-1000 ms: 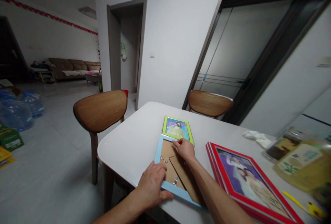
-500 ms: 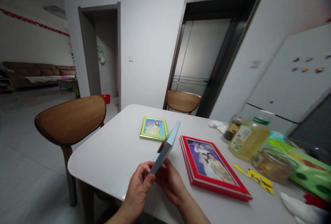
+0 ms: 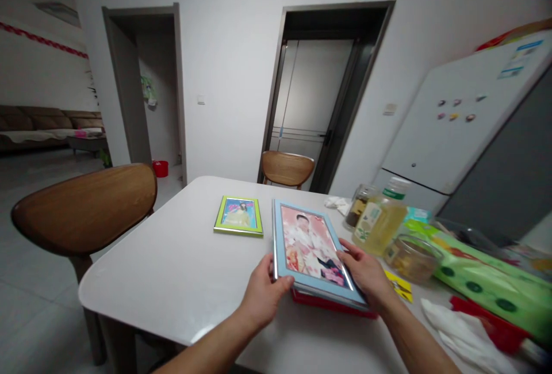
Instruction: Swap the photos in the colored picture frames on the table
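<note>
A light blue picture frame (image 3: 276, 236) with a pink photo lies face up over the red picture frames (image 3: 334, 305), which it mostly covers. My left hand (image 3: 265, 293) is closed on its near left corner, thumb on the front face. At its right edge, my right hand (image 3: 364, 273) grips with the fingers on the front border. Whether the blue frame rests fully on the red ones I cannot tell. A smaller lime green picture frame (image 3: 239, 217) lies face up to the left, apart from both hands.
Right of the frames stand an oil bottle (image 3: 379, 218), a dark-filled jar (image 3: 359, 207) and a clear tub (image 3: 411, 256). A green packet (image 3: 487, 279) and white tissue (image 3: 457, 328) lie nearer the right edge. Wooden chairs (image 3: 86, 207) flank the white table (image 3: 172, 282).
The blue frame has turned from edge-on to face up and moved right, over the red frames. Both hands moved right and spread to its sides. The view has swung right.
</note>
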{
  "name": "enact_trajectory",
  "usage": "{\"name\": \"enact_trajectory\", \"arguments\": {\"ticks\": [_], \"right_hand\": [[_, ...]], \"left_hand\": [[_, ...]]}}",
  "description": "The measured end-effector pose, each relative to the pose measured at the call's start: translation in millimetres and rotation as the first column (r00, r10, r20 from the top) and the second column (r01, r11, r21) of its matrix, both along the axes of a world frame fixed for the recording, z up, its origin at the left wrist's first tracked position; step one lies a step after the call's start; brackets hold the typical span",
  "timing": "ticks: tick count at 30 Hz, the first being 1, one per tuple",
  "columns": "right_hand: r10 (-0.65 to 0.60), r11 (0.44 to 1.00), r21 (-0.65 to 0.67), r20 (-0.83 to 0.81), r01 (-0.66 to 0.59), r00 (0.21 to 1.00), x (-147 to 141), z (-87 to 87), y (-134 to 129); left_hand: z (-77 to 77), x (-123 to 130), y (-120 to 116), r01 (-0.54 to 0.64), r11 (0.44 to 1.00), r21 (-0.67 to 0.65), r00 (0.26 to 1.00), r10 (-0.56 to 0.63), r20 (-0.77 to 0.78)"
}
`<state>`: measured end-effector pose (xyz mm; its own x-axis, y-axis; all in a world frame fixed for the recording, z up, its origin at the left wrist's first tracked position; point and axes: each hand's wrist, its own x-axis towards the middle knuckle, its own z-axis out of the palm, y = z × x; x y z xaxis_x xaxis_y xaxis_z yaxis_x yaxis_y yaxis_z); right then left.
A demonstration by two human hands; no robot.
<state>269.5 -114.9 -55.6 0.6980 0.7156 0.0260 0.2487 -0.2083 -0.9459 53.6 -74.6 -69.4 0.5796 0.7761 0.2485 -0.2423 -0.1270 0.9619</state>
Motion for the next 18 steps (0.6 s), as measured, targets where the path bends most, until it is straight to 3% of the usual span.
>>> {"name": "enact_trajectory", "arguments": {"ticks": [2,4,7,10,13,16,18], "right_hand": [[-0.013,0.994,-0.104,0.178,0.032,0.984,24.8,-4.6,-2.8],[0.006,0.976,-0.208,0.353,0.072,0.936,43.3,-12.3,-2.8],[0.059,0.948,-0.300,0.499,0.108,0.865,59.9,-25.2,1.1],[0.090,0.934,-0.340,0.518,0.108,0.851,66.9,-34.0,5.7],[0.104,0.921,-0.370,0.538,0.123,0.836,66.9,-34.2,8.0],[0.095,0.933,-0.327,0.624,0.149,0.776,49.5,-24.4,8.9],[0.093,0.971,-0.224,0.679,0.084,0.728,21.6,-15.4,10.5]], "left_hand": [[-18.2,18.5,-2.3,0.011,0.998,0.056,0.993,-0.005,-0.118],[-27.3,31.6,-3.9,-0.025,0.988,0.150,0.961,0.065,-0.268],[-27.9,39.6,-3.9,-0.062,0.953,0.297,0.883,0.191,-0.429],[-26.6,36.6,-1.2,-0.044,0.929,0.366,0.850,0.228,-0.475],[-28.7,28.3,9.4,-0.010,0.894,0.447,0.808,0.271,-0.523],[-29.1,18.8,37.9,0.025,0.821,0.570,0.675,0.407,-0.615],[-27.8,12.0,66.6,0.032,0.785,0.619,0.593,0.484,-0.644]]}}
